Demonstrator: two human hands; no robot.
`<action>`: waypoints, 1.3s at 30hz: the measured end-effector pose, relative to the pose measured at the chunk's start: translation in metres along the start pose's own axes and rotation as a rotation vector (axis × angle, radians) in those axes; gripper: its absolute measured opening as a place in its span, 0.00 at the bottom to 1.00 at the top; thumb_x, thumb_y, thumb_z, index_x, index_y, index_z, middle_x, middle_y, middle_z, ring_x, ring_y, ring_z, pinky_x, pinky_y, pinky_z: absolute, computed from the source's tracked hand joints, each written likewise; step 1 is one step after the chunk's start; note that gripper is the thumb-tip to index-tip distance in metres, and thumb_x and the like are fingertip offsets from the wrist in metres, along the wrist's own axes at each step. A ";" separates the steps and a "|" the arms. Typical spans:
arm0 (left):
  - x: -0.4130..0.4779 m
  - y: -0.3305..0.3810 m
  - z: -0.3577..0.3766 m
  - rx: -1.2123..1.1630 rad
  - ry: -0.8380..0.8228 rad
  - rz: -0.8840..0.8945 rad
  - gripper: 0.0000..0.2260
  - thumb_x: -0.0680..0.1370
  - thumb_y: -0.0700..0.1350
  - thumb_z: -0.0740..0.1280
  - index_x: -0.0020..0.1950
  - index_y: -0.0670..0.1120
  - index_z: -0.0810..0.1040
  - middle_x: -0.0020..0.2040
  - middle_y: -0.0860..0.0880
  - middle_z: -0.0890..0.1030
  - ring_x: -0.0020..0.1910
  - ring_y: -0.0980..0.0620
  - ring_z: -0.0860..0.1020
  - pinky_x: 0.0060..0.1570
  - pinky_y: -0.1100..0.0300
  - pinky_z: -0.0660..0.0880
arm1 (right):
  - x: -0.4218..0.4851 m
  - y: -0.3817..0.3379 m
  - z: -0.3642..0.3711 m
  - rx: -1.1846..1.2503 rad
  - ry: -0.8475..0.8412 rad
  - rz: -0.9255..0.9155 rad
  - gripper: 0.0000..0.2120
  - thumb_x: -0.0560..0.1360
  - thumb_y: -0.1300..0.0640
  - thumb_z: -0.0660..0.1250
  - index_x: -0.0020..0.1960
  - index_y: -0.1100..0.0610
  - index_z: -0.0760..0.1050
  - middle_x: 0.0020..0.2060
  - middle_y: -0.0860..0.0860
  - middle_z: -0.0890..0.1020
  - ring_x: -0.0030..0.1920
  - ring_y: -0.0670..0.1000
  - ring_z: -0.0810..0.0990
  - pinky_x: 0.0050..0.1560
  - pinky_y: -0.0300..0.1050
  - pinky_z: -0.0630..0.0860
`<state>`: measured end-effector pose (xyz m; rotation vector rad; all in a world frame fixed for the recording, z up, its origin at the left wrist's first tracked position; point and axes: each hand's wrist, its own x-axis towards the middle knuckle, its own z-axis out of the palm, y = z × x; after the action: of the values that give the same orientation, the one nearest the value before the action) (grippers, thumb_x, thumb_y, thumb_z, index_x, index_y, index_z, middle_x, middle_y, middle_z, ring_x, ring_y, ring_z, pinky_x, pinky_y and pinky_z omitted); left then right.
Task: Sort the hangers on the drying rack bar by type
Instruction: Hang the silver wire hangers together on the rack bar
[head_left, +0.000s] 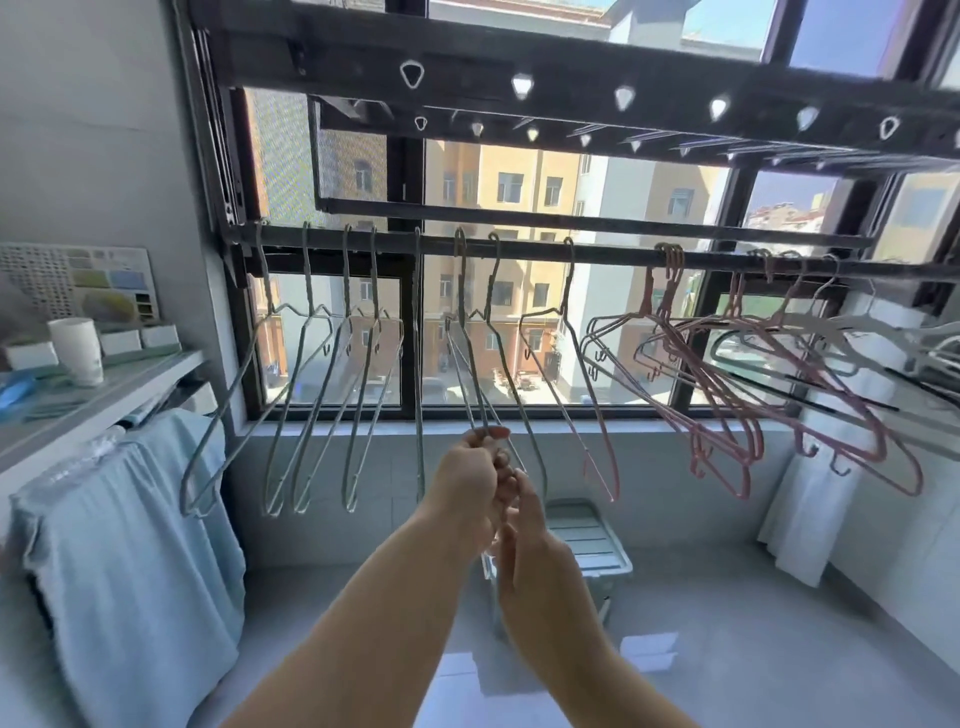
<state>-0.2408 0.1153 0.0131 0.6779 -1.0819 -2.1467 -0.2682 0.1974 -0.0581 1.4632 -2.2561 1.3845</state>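
I am looking up at the drying rack bar (519, 254) running across the window, and I am reaching both arms toward its middle. My left hand (470, 480) is pinching the lower end of one grey hanger (470, 374), fingers closed tight on the wire, while its hook is sitting over the bar above. My right hand (524, 519) is pressing in just beside and under the left; I cannot tell whether it is closed on anything, since the left hand is covering its fingertips. The other grey hangers (311, 389) are hanging in a row along the left half of the bar, the pink hangers (727, 395) are bunching right of centre, and the white hangers (883, 332) are crowding the far right end.
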 end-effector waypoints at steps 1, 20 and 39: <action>0.004 0.002 0.002 -0.002 -0.002 0.006 0.10 0.80 0.37 0.51 0.46 0.41 0.71 0.30 0.48 0.64 0.26 0.56 0.61 0.20 0.68 0.62 | 0.004 -0.001 -0.002 -0.015 -0.014 -0.001 0.25 0.79 0.60 0.54 0.75 0.56 0.51 0.54 0.55 0.82 0.48 0.53 0.82 0.43 0.40 0.75; 0.035 0.016 -0.001 0.046 0.001 0.040 0.12 0.81 0.38 0.50 0.50 0.39 0.73 0.29 0.49 0.64 0.23 0.57 0.61 0.21 0.68 0.60 | 0.048 0.000 -0.009 -0.099 0.167 -0.210 0.18 0.76 0.53 0.54 0.65 0.55 0.67 0.42 0.52 0.83 0.38 0.50 0.82 0.37 0.32 0.71; 0.001 -0.048 -0.005 1.086 0.082 0.788 0.20 0.77 0.37 0.59 0.68 0.49 0.65 0.61 0.51 0.74 0.57 0.57 0.72 0.56 0.70 0.65 | 0.113 -0.001 -0.026 0.936 0.011 0.561 0.15 0.79 0.66 0.52 0.62 0.59 0.71 0.34 0.50 0.70 0.28 0.46 0.67 0.27 0.38 0.67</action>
<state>-0.2533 0.1342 -0.0298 0.6029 -2.0289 -0.7624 -0.3366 0.1415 0.0173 0.9214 -2.1762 2.8668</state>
